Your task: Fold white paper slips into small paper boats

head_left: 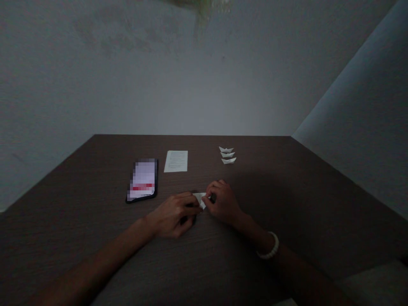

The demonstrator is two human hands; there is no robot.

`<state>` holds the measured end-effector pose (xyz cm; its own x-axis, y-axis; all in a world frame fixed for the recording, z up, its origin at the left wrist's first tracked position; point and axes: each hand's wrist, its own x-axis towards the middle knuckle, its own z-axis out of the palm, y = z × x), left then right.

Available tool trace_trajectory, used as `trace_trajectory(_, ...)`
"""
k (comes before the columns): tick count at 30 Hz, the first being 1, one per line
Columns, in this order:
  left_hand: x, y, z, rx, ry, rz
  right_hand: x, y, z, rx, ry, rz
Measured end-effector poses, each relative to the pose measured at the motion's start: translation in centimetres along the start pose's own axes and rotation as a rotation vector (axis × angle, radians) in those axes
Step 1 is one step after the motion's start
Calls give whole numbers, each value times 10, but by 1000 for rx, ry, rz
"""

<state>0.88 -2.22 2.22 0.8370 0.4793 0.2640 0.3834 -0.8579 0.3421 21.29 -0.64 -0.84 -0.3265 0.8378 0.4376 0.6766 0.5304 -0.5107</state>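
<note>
A small piece of folded white paper (201, 199) lies on the table between my two hands, partly covered by fingers. My left hand (178, 212) grips its left side, fingers bent and pressed down on it. From the other side, my right hand (222, 203) pinches the paper's right edge between curled fingers and thumb. Three little white paper boats (227, 155) stand in a column farther back, beyond my right hand.
A phone with a lit, blurred screen (143, 179) lies at the left. Beside it is a printed sheet of paper (177, 161). The brown table (105, 157) meets a grey wall (204, 102) at the back, and another wall slants up on the right.
</note>
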Motion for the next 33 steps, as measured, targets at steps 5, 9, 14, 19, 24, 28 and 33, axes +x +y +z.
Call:
trace_trajectory(5, 0, 0, 1, 88, -39, 23, -1, -2, -1, -11, -2, -11)
trace_trajectory(9, 1, 1, 0, 74, -36, 18, -1, -2, -1, -8, 3, -15)
trace_trajectory(14, 1, 1, 0, 13, -3, 4, -1, -1, 0, -22, -15, -9)
trace_trajectory(19, 2, 1, 0, -7, 0, 11, -1, 0, 1, -27, -13, -11)
trace_trajectory(24, 2, 1, 1, 37, -19, 21, -2, -2, 1, -44, -11, 3)
trace_trajectory(28, 2, 1, 1, 95, -70, 21, -1, -1, 3, -36, 2, 5)
trace_trajectory(33, 0, 1, 1, 146, -111, 23, 2, 7, -3, 30, -65, -81)
